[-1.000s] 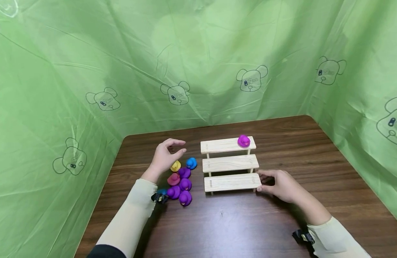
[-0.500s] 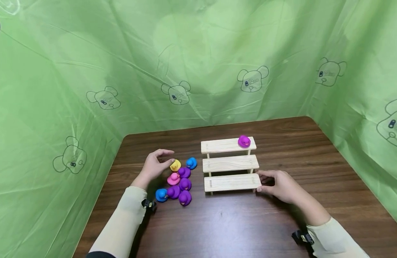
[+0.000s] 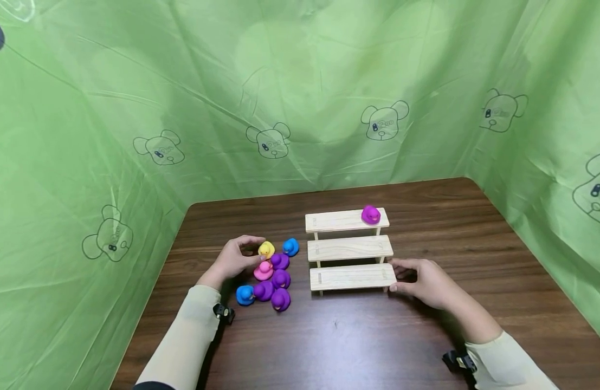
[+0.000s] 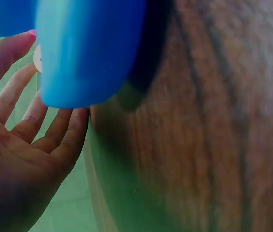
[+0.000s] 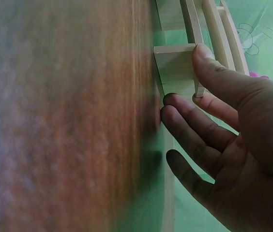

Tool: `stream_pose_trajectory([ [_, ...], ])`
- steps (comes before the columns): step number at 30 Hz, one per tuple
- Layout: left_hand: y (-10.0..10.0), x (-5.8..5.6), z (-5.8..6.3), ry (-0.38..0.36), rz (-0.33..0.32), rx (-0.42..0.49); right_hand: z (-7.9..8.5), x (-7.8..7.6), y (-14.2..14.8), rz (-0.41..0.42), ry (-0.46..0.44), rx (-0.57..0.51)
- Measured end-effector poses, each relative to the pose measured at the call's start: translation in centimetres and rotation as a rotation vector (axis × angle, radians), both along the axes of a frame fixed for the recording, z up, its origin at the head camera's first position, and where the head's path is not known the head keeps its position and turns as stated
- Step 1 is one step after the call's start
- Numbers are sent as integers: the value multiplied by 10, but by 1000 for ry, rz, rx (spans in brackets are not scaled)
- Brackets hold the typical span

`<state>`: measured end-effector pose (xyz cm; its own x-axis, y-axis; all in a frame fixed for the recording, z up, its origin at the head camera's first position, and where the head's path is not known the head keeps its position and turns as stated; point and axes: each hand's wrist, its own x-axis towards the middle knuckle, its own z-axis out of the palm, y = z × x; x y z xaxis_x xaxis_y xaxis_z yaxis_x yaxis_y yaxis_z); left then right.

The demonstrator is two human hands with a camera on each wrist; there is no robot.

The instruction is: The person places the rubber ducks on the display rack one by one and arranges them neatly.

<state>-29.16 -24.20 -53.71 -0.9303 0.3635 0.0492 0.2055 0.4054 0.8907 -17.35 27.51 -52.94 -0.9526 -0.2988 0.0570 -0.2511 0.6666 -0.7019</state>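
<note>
In the head view my left hand (image 3: pixel 232 258) is at the yellow duck (image 3: pixel 266 249), index finger beyond it and thumb on the near side, fingertips right at its edges. A blue duck (image 4: pixel 88 53) fills much of the left wrist view and hides the fingertips' far side. Beside the yellow duck lie a pink duck (image 3: pixel 263 270), several purple ducks (image 3: pixel 281 299) and a second blue duck (image 3: pixel 290 247). My right hand (image 3: pixel 423 279) pinches the right end of the lowest step of a three-step wooden stand (image 3: pixel 350 277), thumb on the near edge, index finger behind.
A magenta duck (image 3: pixel 371 215) sits at the right end of the stand's top step. The brown wooden table (image 3: pixel 339 341) is enclosed at the back and sides by green cloth (image 3: pixel 319 108) with bear drawings.
My left hand has come down and moved left and nearer, then forward around the yellow duck, uncovering the near blue duck. My right hand stays at the stand.
</note>
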Motion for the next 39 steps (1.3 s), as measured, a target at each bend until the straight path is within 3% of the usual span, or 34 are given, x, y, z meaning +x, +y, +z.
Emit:
stream_pose_trajectory([
  [10,0,3,1,-47,22,-15,-1,-1,0,-2,1,-6],
  [12,-3,0,-4,-35,29,-27,-1,-1,0,0,3,-4],
  [20,2,-2,-4,29,74,-55,-1,-1,2,-2,-1,7],
  [30,9,-2,-1,45,58,-83,-1,0,2,-2,10,20],
  [39,10,0,0,16,69,-84,-1,-1,2,-8,-3,17],
])
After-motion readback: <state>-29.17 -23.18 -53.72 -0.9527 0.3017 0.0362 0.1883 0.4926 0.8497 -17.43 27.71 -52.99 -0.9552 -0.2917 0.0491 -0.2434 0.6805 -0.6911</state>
